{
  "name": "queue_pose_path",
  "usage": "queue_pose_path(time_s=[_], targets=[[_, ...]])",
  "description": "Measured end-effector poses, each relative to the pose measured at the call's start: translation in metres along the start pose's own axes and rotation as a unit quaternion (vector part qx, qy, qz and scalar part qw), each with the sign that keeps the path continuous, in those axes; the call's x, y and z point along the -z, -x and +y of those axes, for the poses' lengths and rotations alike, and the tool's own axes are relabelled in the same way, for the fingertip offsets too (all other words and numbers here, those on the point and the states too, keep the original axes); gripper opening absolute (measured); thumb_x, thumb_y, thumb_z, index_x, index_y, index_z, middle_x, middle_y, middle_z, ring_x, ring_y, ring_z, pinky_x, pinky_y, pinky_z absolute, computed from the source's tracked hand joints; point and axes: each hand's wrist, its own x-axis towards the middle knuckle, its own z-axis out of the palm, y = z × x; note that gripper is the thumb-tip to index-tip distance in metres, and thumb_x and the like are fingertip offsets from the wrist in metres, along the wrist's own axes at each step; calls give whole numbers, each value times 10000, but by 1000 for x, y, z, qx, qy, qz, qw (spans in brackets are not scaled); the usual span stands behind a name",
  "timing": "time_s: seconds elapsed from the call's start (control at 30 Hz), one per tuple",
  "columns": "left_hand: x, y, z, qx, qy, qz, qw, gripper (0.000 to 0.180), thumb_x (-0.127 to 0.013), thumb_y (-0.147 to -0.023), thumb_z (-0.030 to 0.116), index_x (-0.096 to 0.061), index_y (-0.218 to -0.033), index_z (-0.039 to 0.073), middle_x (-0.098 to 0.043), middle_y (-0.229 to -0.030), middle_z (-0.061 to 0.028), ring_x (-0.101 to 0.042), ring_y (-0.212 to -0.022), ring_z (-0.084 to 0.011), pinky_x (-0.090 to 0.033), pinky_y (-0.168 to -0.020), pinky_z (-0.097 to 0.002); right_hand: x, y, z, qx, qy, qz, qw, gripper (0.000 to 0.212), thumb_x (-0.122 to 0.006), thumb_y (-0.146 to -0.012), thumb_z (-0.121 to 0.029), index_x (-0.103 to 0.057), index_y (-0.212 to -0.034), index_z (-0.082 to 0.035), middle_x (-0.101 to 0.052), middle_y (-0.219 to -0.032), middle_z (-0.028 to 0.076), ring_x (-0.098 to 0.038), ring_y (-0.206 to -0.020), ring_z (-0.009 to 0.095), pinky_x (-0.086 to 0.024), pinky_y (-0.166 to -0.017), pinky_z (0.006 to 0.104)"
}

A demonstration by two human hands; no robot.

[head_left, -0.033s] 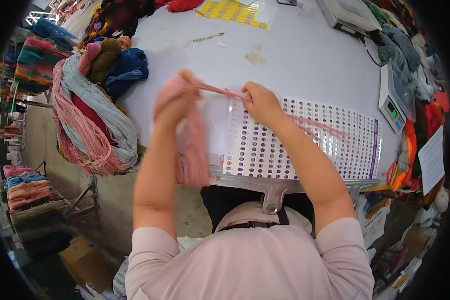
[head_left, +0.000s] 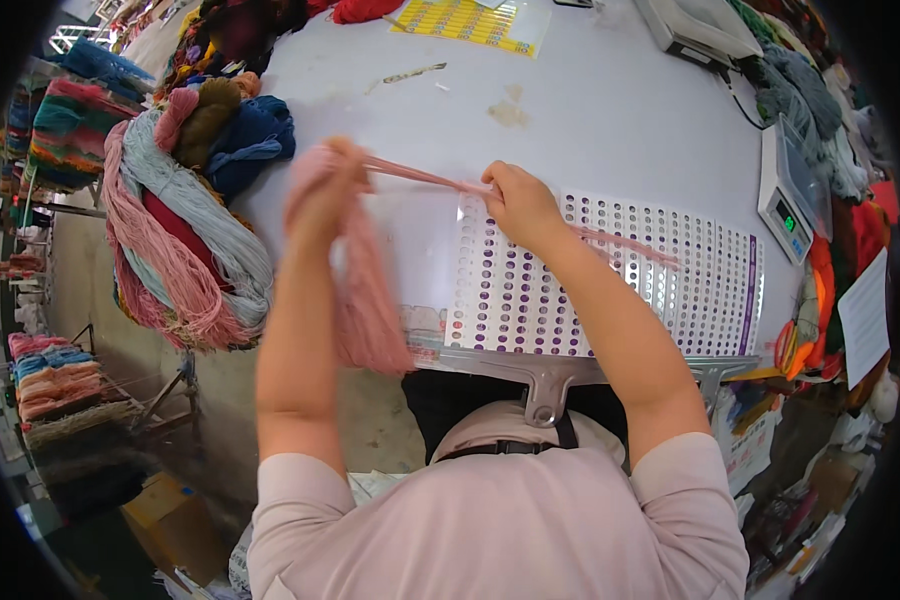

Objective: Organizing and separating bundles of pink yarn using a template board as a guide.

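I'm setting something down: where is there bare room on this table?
The tabletop lies bare between the yellow sheet, the dotted sheet and the lit scale. Crowded: the left edge, with yarn hanks, and the near side, where the left hand and right hand hold pink yarn.

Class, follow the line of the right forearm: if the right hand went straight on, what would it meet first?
Apart from the pink yarn in its grip, the right hand would probably meet the thin stick on the table; its height is unclear, so it might pass over.
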Motion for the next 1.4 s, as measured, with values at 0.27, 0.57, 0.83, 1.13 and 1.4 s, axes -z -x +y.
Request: queue_pose_path(time_s=[0.27, 0.57, 0.83, 1.13, 1.4], targets=[[99, -93, 95, -26, 216, 91, 972, 174, -580, -900, 109, -531, -745, 46, -541, -647, -49, -523, -530, -157, -458, -503, -258, 3, 3, 2, -11, -10, 29, 999, 124, -567, -875, -121, -550, -968, -42, -615, -921, 146, -603, -871, 332, -488, -760, 429], [10, 0, 121, -64, 152, -33, 986, 400, -591, -901, 106, -482, -1276, 20, -566, -1217, -128, -595, -1056, -241, -500, -880, -370, 22, 13, -28, -85, -173, 65, 979, 201, -622, -883, -196, -640, -974, -18, -628, -841, 95, -620, -725, 198, -493, -684, 325], [-59, 120, 100, 95, 440, -277, 849, 614, -335, -988, 431, -426, -1357, -51, -570, -1251, -164, -558, -1126, -200, -451, -956, -325, 55, 61, -125, 38, -458, -73, 885, 174, -625, -911, -153, -659, -956, 11, -649, -837, 16, -579, -785, 91, -465, -714, 238], [-38, 138, 76, 147, 352, -157, 911, 575, -512, -937, 276, -376, -1378, -68, -595, -1163, -184, -620, -992, -211, -499, -866, -330, 51, 82, -120, -34, -513, -130, 848, 205, -573, -940, -146, -682, -937, 28, -685, -809, 68, -641, -722, 122, -520, -714, 265], [-34, 149, 80, 5, 213, -149, 966, 670, -645, -842, 28, -309, -1414, -68, -603, -873, -41, -573, -825, -95, -459, -782, -241, 52, 95, -132, -74, -525, -157, 833, 218, -562, -948, -136, -659, -935, 59, -687, -809, 82, -651, -724, 122, -533, -685, 259]])
